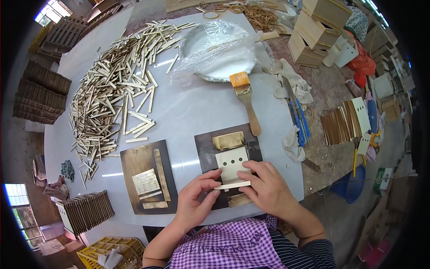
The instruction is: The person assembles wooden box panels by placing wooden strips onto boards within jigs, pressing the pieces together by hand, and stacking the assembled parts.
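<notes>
Pale wood strip [234, 185], one: we pinch its ends between left hand [196, 193] and right hand [268, 186], against a holed board [230, 171], seemingly unfixed. Beyond our left hand: many loose sticks [96, 85], apparently unused.

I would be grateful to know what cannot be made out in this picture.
All in the head view:
- Whether the pale strip touches the holed panel: the strip itself and the fingers of the left hand and right hand hide it.
- Part of the bowl's white contents: veiled by crinkled clear plastic.
- The apron's full lettering: lost in folds.
- The apron's lower end: cut off by the bottom edge.
</notes>
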### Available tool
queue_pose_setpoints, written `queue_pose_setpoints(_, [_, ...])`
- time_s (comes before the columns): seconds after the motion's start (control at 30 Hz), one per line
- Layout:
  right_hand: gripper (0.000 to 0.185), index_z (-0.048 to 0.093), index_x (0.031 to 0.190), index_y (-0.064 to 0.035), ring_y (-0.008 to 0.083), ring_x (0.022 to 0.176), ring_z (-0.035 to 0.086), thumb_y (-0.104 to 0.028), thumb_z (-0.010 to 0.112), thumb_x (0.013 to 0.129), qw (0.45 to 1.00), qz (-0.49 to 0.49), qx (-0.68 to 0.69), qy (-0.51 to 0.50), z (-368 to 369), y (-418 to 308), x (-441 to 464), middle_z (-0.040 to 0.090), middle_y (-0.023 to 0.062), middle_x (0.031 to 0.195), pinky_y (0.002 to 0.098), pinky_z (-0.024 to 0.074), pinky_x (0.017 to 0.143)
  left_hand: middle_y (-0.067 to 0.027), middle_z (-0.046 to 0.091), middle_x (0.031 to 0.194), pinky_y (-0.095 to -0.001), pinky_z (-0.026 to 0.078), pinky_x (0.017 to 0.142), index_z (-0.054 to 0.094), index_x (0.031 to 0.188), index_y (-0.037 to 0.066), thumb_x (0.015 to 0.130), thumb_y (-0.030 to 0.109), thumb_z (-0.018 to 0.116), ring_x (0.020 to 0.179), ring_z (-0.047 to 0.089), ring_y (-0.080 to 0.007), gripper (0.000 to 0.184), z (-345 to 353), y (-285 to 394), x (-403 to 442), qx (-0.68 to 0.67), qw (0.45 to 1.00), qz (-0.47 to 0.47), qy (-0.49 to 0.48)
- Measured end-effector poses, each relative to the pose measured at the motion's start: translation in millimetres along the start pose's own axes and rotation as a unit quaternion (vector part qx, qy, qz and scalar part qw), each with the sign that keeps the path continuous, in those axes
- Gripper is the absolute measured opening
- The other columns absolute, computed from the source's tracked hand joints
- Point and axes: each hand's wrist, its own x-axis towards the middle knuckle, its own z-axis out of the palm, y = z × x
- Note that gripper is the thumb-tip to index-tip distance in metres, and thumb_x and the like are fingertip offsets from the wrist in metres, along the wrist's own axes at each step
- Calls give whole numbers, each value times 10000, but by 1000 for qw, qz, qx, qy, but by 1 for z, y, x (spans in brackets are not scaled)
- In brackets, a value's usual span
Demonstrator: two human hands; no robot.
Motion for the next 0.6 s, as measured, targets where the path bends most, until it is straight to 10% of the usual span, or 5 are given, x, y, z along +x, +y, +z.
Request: queue_pose_setpoints(0.6, [379,697,1094,-43,306,1012,605,-109,808,738,999,-12,-33,16,4,8,8,615,115,1190,421,477,866,-150,681,1168,-344,556,991,671,1096,-21,921,-34,680,1210,655,-257,175,0,5,12,15,1000,3,18])
